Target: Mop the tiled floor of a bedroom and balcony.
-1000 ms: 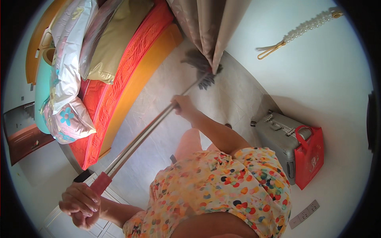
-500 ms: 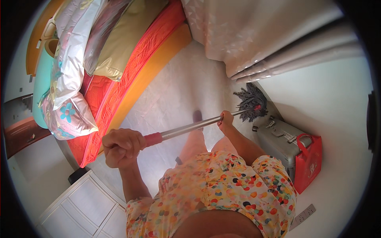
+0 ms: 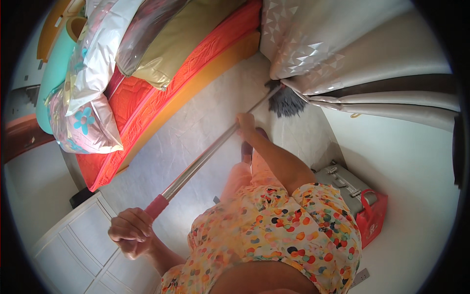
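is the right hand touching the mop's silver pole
Touching: the head view shows the right hand closed around the silver pole, which runs out on both sides of the grip.

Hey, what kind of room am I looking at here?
Most likely a bedroom: a red quilted mattress sits on an orange wooden frame, with plastic-wrapped bundles piled on top, and a long pale curtain hangs at the upper right.
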